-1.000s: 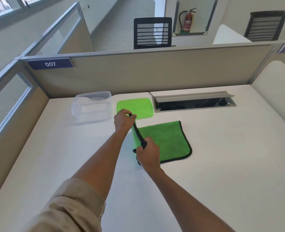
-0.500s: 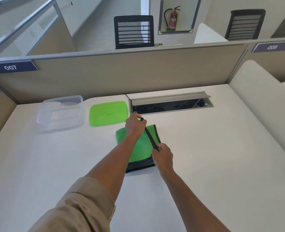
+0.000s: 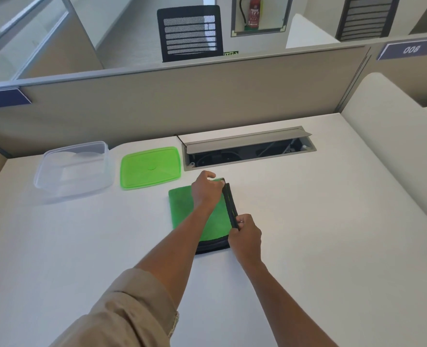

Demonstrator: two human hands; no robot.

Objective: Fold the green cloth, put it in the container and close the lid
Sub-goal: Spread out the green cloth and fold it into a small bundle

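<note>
Since the earlier frame, both hands have carried the black-trimmed edge across, so the green cloth (image 3: 182,209) now lies folded over on the white worktop (image 3: 320,221). Left hand (image 3: 205,190) pinches the far end of that edge, fingers closed on it; right hand (image 3: 245,236) grips the near end. Just beyond the cloth rests the green lid (image 3: 150,167), and beside it, further left, stands the clear container (image 3: 74,170), open.
</note>
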